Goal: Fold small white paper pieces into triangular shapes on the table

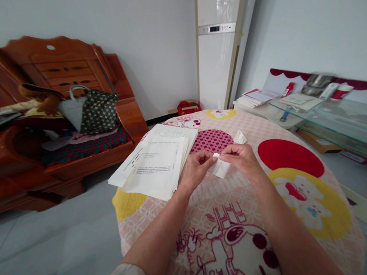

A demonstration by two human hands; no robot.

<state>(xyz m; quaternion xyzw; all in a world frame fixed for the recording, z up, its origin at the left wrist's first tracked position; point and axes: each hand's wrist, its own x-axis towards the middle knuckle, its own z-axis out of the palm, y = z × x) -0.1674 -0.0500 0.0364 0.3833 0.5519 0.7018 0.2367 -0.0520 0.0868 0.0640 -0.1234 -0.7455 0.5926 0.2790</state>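
Between my two hands is a small piece of folded white paper (220, 169), just above the patterned cloth. My left hand (197, 169) pinches its left edge between thumb and fingers. The right edge is pinched by my right hand (242, 158). Beyond my right hand lies another small folded white paper piece (239, 137). To the left of my left hand, a stack of printed paper sheets (155, 164) rests on the cloth, its sheets fanned unevenly. The fingertips partly cover the folded paper.
A cartoon-print cloth (311, 246) covers the round table. At right stands a glass table (340, 118) with a red-and-white paper cup (341, 91) on it. A wooden sofa (84, 158) on the left bears a dotted bag (99, 111). A tall white cabinet-like unit (217, 65) stands behind.
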